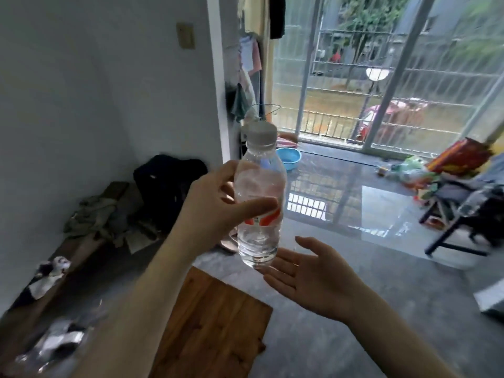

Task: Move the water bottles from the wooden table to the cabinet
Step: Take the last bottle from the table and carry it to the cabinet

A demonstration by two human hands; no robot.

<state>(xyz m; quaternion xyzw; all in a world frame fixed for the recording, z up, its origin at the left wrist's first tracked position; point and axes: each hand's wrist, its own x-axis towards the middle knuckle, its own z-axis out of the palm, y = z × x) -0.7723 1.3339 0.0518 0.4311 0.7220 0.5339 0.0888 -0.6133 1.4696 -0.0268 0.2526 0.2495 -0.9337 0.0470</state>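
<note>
A clear water bottle (259, 197) with a white cap and a red-and-white label is held upright in the air at the middle of the view. My left hand (215, 211) grips it around the middle from the left, thumb across the label. Just under and to the right of the bottle's base, my right hand (308, 276) lies palm up with fingers spread, holding nothing. A corner of the wooden table (215, 328) shows below the hands. No cabinet is in view.
A low bench (81, 249) with crumpled clothes and a black bag runs along the left wall. A blue basin (289, 158) sits on the glossy floor by the sliding glass doors. A dark chair (463, 214) piled with clothes and toys stands at the right.
</note>
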